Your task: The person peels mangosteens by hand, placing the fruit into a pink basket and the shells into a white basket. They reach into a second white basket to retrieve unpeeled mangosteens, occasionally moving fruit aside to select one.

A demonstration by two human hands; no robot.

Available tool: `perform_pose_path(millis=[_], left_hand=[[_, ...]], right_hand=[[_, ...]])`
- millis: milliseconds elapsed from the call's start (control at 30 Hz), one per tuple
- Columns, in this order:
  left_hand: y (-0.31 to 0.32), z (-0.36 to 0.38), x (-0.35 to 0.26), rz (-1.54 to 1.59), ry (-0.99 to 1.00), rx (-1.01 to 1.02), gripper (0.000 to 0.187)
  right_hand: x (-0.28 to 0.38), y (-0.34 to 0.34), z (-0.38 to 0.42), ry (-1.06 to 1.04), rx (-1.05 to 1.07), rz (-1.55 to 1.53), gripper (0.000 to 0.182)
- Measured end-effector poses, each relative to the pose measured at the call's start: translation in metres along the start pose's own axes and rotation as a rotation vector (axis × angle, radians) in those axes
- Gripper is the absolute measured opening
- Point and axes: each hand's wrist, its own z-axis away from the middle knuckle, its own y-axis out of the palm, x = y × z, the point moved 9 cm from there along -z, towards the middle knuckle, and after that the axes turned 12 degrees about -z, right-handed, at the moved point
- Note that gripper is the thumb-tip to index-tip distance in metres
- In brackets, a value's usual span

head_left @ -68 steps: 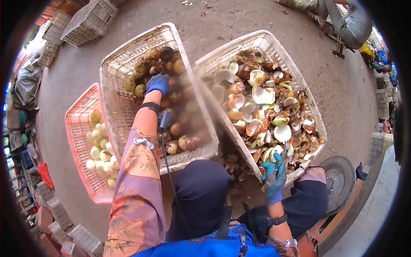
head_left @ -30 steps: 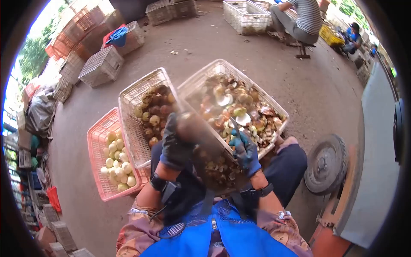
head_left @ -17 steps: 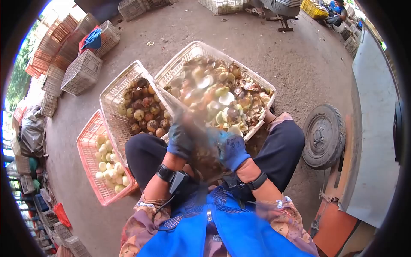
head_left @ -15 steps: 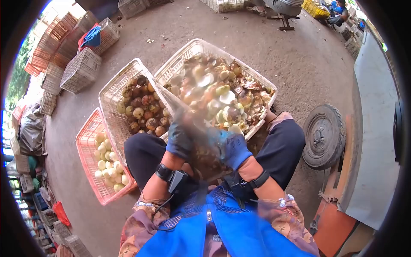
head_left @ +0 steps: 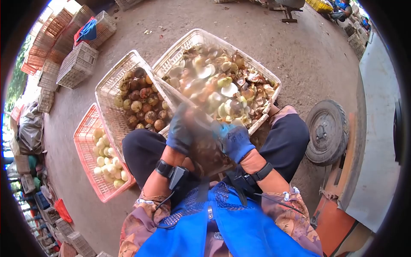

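Note:
My left hand [head_left: 179,135], in a blue glove, is raised over my lap at the near edge of the crate of brown fruits [head_left: 143,103]. My right hand [head_left: 235,142], also gloved, is close beside it at the near rim of the crate of peelings [head_left: 252,128]. Both hands look closed, with fingers curled toward each other. A hazy blur covers the space between them and hides whatever they hold. Cut peels and pale shell pieces [head_left: 229,90] fill the larger crate. Peeled pale round fruits [head_left: 109,165] lie in a pink crate [head_left: 87,160] at the left.
A wheel [head_left: 327,132] stands right of my knee, beside a grey metal panel [head_left: 372,141]. Stacked crates [head_left: 77,64] line the left side. Far at the upper right, a person [head_left: 341,10] is near a yellow crate [head_left: 319,6]. Concrete floor [head_left: 299,64] surrounds the crates.
The view has shifted slightly, so the crates appear a little higher and further left. Both hands stay close together over my lap, with only small movement.

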Motion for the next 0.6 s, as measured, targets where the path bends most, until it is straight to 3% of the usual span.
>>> perform_pose_path(millis=[67, 100, 133, 167, 300, 367, 400, 467, 500, 567, 600], left_hand=[[-0.004, 0.002, -0.030, -0.973, 0.491, -0.123, 0.034], [0.001, 0.004, -0.030, -0.973, 0.487, -0.120, 0.034], [0.001, 0.002, -0.021, -0.588, 0.318, -0.100, 0.032], [0.008, 0.003, -0.009, -0.203, 0.148, -0.081, 0.031], [0.052, 0.031, -0.028, -0.195, 0.266, -0.072, 0.029], [0.054, 0.035, -0.049, -1.297, 0.818, -0.247, 0.028], [0.045, 0.031, -0.044, -1.298, 0.814, -0.245, 0.028], [0.019, 0.010, -0.021, -0.992, 0.542, -0.111, 0.018], [0.008, 0.006, -0.017, -0.993, 0.539, -0.116, 0.018], [-0.008, -0.015, 0.020, -0.045, 0.138, 0.147, 0.030], [-0.002, -0.014, 0.014, -0.038, 0.140, 0.143, 0.030]], right_hand=[[-0.001, 0.005, -0.003, 0.035, 0.021, 0.030, 0.020], [-0.010, 0.012, -0.004, 0.160, 0.048, 0.000, 0.023], [-0.021, 0.018, -0.003, 0.284, 0.073, -0.029, 0.027], [-0.027, 0.029, -0.001, 0.280, 0.087, -0.063, 0.030], [-0.019, 0.008, 0.000, 0.314, 0.033, -0.312, 0.028], [-0.021, 0.005, 0.001, 0.389, 0.103, -0.273, 0.016], [-0.020, 0.003, 0.001, 0.392, 0.105, -0.274, 0.016], [-0.016, 0.004, 0.000, 0.391, 0.184, -0.177, 0.015], [-0.012, 0.000, 0.001, 0.389, 0.188, -0.181, 0.015], [-0.009, -0.015, 0.008, 0.414, 0.098, -0.279, 0.016], [-0.012, -0.012, 0.016, 0.411, 0.106, -0.278, 0.016]])
